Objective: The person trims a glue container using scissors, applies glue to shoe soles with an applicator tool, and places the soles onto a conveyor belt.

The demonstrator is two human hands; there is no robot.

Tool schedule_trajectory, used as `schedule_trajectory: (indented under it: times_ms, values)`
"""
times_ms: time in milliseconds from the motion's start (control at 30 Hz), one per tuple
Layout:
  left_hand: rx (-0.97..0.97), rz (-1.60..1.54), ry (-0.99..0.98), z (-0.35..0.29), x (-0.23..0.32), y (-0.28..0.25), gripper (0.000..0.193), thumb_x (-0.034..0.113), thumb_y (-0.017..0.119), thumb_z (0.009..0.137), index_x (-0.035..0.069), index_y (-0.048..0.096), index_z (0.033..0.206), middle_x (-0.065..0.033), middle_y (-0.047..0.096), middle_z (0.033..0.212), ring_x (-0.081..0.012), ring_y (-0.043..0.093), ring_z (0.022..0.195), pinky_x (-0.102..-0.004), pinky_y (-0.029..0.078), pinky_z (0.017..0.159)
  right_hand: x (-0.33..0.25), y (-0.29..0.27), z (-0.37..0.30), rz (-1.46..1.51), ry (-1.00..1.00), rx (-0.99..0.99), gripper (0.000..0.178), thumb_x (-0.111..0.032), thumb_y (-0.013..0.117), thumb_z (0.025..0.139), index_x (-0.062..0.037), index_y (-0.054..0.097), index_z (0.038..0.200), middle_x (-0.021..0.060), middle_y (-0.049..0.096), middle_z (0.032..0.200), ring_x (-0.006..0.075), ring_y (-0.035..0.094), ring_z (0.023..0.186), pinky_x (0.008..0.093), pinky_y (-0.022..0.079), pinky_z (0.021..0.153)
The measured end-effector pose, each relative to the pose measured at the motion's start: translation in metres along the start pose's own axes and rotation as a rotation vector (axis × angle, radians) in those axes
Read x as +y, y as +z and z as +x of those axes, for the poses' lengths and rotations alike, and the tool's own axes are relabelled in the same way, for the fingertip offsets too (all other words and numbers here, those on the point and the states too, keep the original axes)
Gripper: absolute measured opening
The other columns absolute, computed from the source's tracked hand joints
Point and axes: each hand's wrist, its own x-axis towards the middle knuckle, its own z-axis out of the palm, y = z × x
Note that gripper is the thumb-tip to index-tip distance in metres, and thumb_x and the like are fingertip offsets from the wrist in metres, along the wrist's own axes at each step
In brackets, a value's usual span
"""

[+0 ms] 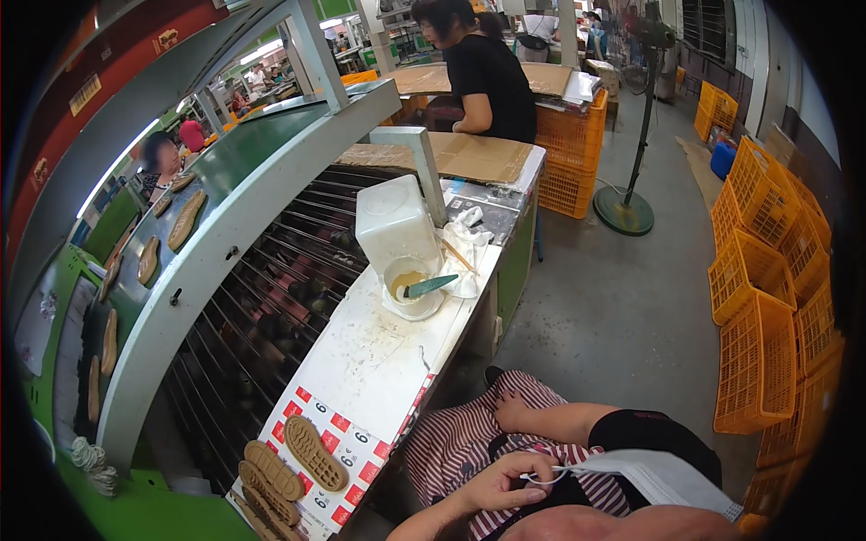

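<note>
My left hand (507,482) is closed, with thumb and fingers pinching the thin white ear loop of a face mask (666,480). The pleated white mask stretches off to the right, close to the camera. Just beyond, my right hand (511,413) lies with its fingers spread on the striped apron (451,444) over my lap, holding nothing. To the left of both hands, tan shoe soles (316,453) with treaded faces rest on the near end of the white bench (374,356). Some of these stand in a leaning row at the bench's edge.
A glue pot (412,287) with a green-handled brush (430,287) stands before a translucent jug (394,221); a white rag (466,248) lies alongside. More soles sit on the green conveyor (239,144). Orange crates (756,361) and a pedestal fan (624,210) stand right. A co-worker (492,86) is ahead.
</note>
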Motion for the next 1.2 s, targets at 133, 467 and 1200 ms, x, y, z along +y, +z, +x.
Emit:
schedule_trajectory:
  times_ms: [133, 467, 1200]
  values:
    - [-0.006, 0.077, -0.04, 0.004, 0.011, 0.002, 0.016, 0.018, 0.062, 0.086, 0.005, 0.054, 0.083, -0.0008, 0.051, 0.082, -0.0128, 0.046, 0.078, -0.0268, 0.037, 0.072, 0.0, 0.003, 0.001, 0.004, 0.004, -0.022, 0.037, -0.028, 0.054, 0.082, -0.0137, 0.066, 0.114, 0.0131, 0.049, 0.132, 0.0405, 0.03, 0.13, 0.0619, 0.023, 0.102]
    - [0.016, 0.014, -0.047, 0.004, 0.003, -0.001, 0.024, 0.025, 0.065, 0.085, 0.005, 0.054, 0.079, -0.0048, 0.052, 0.078, -0.0162, 0.047, 0.074, -0.0298, 0.037, 0.068, 0.001, -0.004, 0.0, -0.027, 0.007, -0.032, 0.037, -0.028, 0.052, 0.084, -0.0164, 0.065, 0.116, 0.0132, 0.047, 0.135, 0.04, 0.029, 0.131, 0.0616, 0.022, 0.102]
    - [-0.045, -0.133, 0.063, 0.003, 0.018, -0.008, 0.024, 0.02, 0.065, 0.083, 0.003, 0.052, 0.071, -0.0052, 0.053, 0.069, -0.0188, 0.049, 0.068, -0.0334, 0.038, 0.066, 0.004, -0.004, 0.003, -0.004, 0.014, -0.086, 0.042, -0.027, 0.05, 0.085, -0.01, 0.061, 0.122, 0.0152, 0.039, 0.143, 0.0433, 0.023, 0.135, 0.0607, 0.019, 0.106]
